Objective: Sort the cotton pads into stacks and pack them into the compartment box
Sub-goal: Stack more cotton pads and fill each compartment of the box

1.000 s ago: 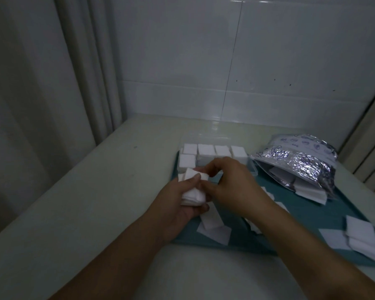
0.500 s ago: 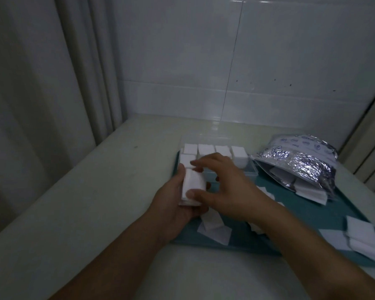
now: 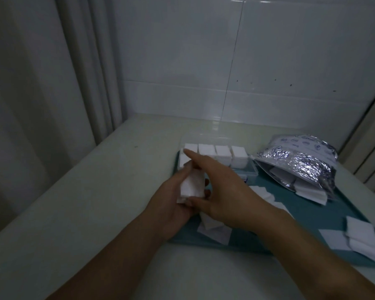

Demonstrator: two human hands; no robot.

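Note:
A stack of white cotton pads [image 3: 193,184] stands on edge in my left hand [image 3: 171,204], which cups it from the left and below. My right hand [image 3: 223,187] pinches the same stack, thumb at its near end and index finger stretched over its far end. Just behind the hands is the clear compartment box [image 3: 250,169]; its back row holds several white pad stacks [image 3: 214,151]. Loose pads [image 3: 214,231] lie on the teal tray under my hands.
The teal tray [image 3: 307,215] sits on a pale counter. A silver foil bag [image 3: 301,161] with pads spilling out lies at the right. More loose pads [image 3: 353,237] rest at the tray's near right corner. Tiled wall behind, curtain at left.
My right index finger has stretched forward over the stack's far end toward the box. The stack has turned more upright between both hands.

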